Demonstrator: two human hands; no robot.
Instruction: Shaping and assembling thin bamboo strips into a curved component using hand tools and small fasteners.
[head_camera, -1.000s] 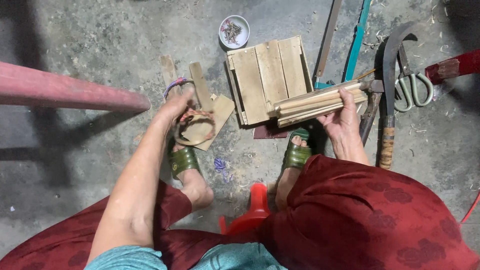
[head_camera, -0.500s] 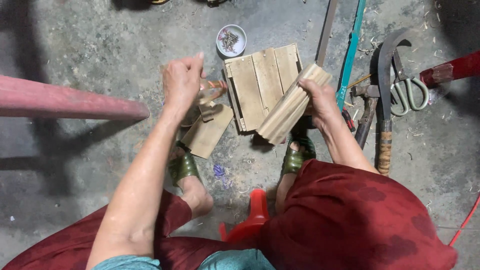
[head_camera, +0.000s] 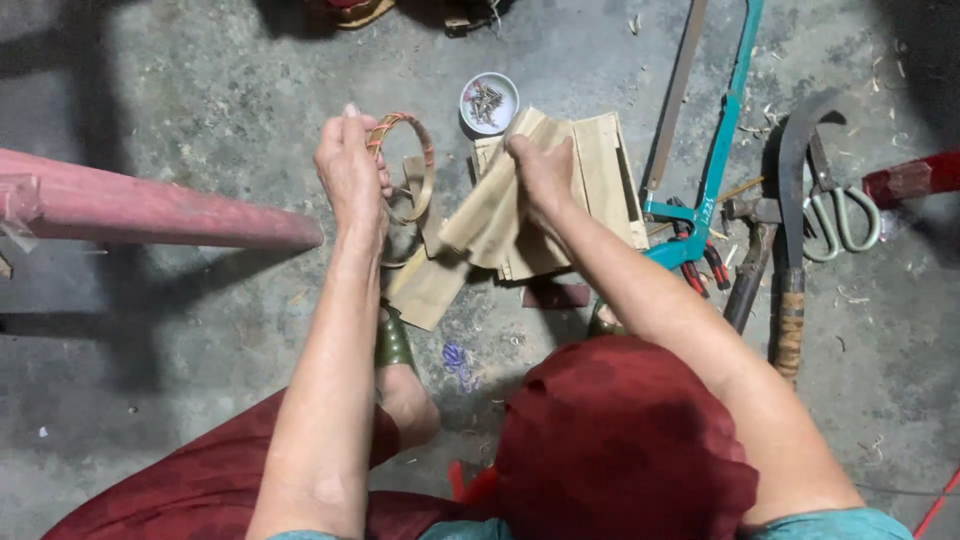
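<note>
Fingers of the left hand (head_camera: 350, 165) are pinching shut on a small woven ring (head_camera: 405, 165), holding it up above the floor with the hoop hanging to the right of the knuckles. Just beside it, the right hand (head_camera: 545, 170) is closing around a bundle of flat bamboo slats (head_camera: 490, 215), gripping the upper end while the bundle is slanting down to the left. Under the bundle, a panel of joined slats (head_camera: 605, 175) is lying on the concrete floor (head_camera: 180, 340), and more loose flat pieces (head_camera: 425, 290) are resting below the ring. A small round dish of nails (head_camera: 488, 102) is sitting just above the panel. To the right, a teal-framed saw (head_camera: 720, 150) is lying well apart from the hands, with a hammer (head_camera: 750, 270), a curved sickle blade (head_camera: 795, 210) and scissors (head_camera: 840, 210) beyond it. A pink pole (head_camera: 150, 210) is reaching in from the left edge, ending near the left wrist. Both feet are showing below the hands in green sandals (head_camera: 392, 340), and red cloth is covering the knees.
</note>
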